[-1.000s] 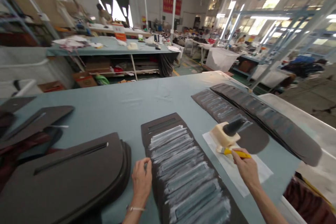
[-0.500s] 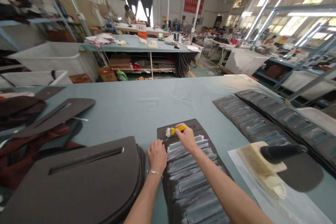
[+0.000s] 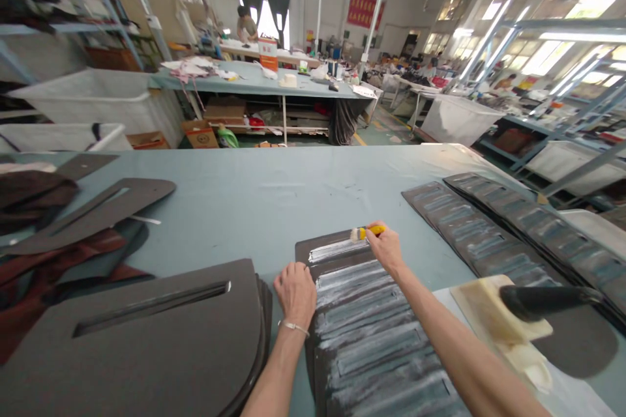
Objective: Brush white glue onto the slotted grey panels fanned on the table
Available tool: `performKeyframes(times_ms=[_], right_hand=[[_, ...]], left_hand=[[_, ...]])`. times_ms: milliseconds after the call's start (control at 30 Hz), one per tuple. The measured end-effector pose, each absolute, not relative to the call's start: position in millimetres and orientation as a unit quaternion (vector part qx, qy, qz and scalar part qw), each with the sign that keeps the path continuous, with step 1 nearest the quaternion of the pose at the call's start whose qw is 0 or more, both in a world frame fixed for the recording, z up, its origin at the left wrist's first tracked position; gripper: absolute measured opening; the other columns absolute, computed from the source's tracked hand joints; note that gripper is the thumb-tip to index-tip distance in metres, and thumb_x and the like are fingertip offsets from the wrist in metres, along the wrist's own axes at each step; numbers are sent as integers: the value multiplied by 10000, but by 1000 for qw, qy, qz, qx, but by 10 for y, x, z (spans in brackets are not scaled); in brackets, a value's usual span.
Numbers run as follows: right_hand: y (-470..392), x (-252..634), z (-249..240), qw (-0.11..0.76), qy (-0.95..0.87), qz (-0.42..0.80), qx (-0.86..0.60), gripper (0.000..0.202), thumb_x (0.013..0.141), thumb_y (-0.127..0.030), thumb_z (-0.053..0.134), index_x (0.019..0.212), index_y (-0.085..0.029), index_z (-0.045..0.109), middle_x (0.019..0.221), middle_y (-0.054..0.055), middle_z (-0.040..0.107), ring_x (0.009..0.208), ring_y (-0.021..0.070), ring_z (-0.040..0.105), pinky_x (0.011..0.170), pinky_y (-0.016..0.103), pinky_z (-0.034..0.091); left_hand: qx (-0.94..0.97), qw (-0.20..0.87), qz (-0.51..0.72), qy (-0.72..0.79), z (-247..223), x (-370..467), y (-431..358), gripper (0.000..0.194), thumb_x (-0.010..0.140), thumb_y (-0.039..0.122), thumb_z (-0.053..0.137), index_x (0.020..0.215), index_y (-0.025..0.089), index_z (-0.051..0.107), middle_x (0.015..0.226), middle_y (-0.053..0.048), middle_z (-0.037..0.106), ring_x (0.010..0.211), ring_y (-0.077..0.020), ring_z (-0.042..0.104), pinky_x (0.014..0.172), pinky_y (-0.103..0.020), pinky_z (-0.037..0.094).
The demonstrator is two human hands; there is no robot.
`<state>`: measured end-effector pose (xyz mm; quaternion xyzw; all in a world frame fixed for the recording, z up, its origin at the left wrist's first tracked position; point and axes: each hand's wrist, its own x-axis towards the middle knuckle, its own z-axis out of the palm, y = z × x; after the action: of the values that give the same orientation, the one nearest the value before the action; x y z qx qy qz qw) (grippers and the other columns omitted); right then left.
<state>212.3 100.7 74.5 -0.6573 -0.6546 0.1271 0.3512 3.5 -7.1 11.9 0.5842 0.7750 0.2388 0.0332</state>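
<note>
In my right hand (image 3: 386,249) is a small paint brush (image 3: 376,230) with a yellow handle, its pale bristles on the top dark panel near the far end. Wet white streaks (image 3: 332,252) run across that panel left of the bristles. Below it, more overlapping dark panels (image 3: 376,332) carry cloudy white coating around their slots. My left hand (image 3: 296,292) lies at the left edge of these panels, fingers resting on it, gripping nothing visible. A bracelet circles the left wrist.
Plain dark slotted panels (image 3: 161,332) are stacked at left, beside loose dark and reddish pieces (image 3: 73,254). At right, a cream container (image 3: 499,313) with a black handle-like part stands on white paper. Coated panels (image 3: 469,228) lie beyond. A person (image 3: 247,25) works in the background.
My right hand has moved right with the brush across the far end of the top panel, and a white streak now shows there. The left hand stays at the edge.
</note>
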Motion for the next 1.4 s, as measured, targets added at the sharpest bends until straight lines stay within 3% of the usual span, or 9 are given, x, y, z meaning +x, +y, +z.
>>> performKeyframes(times_ms=[133, 233, 400, 500, 633, 867, 1033, 1167, 1400], right_hand=[[945, 1351, 699, 387, -671, 237, -586, 232, 753, -349, 493, 835, -198, 648, 524, -44, 501, 486, 118, 435, 515, 219, 330], [1013, 1050, 627, 372, -691, 282, -552, 213, 746, -331, 501, 826, -202, 651, 535, -50, 511, 504, 115, 451, 536, 213, 349], [1155, 1001, 627, 337, -655, 200, -646, 176, 703, -237, 484, 785, -211, 638, 564, -20, 525, 557, 139, 472, 573, 231, 339], [1147, 988, 629, 335, -688, 186, -616, 171, 729, -249, 478, 806, -223, 627, 575, -20, 531, 571, 141, 477, 586, 232, 335], [1242, 1321, 546, 300, -699, 215, -613, 157, 730, -278, 496, 789, -224, 631, 554, -32, 524, 539, 130, 469, 565, 220, 332], [1595, 2437, 627, 286, -605, 67, -740, 218, 736, -235, 480, 855, -192, 657, 611, 1, 573, 600, 140, 492, 594, 229, 332], [1362, 1950, 706, 357, -631, 199, -660, 203, 714, -307, 538, 785, -202, 696, 687, -5, 639, 642, 134, 536, 608, 214, 373], [1129, 1508, 619, 354, -672, 318, -567, 190, 698, -294, 553, 716, -193, 713, 653, -15, 646, 612, 118, 530, 592, 202, 386], [1435, 2296, 658, 319, -609, 205, -696, 225, 647, -233, 545, 759, -163, 728, 635, 14, 644, 600, 131, 537, 571, 210, 391]], left_hand=[[581, 21, 268, 768, 78, 42, 58, 319, 911, 236, 335, 1141, 178, 548, 1173, -109, 581, 1126, -250, 462, 922, -433, 327], [605, 16, 254, 755, 17, 31, 86, 327, 908, 217, 328, 1140, 182, 556, 1211, -109, 574, 1136, -252, 461, 918, -444, 332], [606, 2, 239, 758, -25, 40, 76, 341, 908, 206, 316, 1149, 192, 557, 1205, -103, 574, 1134, -250, 462, 913, -441, 341], [606, -5, 232, 761, -28, 59, 74, 349, 910, 219, 314, 1158, 184, 556, 1210, -115, 569, 1136, -258, 458, 918, -453, 337], [603, -11, 227, 765, -14, 69, 68, 353, 918, 234, 304, 1164, 185, 551, 1204, -108, 577, 1125, -263, 464, 920, -465, 324], [592, -19, 214, 776, 39, 96, 65, 337, 909, 230, 344, 1162, 174, 559, 1198, -109, 582, 1122, -245, 464, 933, -439, 306], [595, -36, 214, 774, 18, 105, 73, 341, 925, 247, 308, 1143, 175, 560, 1174, -87, 596, 1104, -243, 477, 928, -435, 308], [603, -45, 209, 768, -5, 95, 67, 341, 926, 265, 311, 1147, 172, 555, 1143, -89, 604, 1083, -246, 491, 907, -426, 326], [605, -52, 218, 764, -43, 83, 70, 342, 924, 278, 316, 1145, 171, 554, 1160, -95, 599, 1091, -258, 490, 906, -437, 327]])
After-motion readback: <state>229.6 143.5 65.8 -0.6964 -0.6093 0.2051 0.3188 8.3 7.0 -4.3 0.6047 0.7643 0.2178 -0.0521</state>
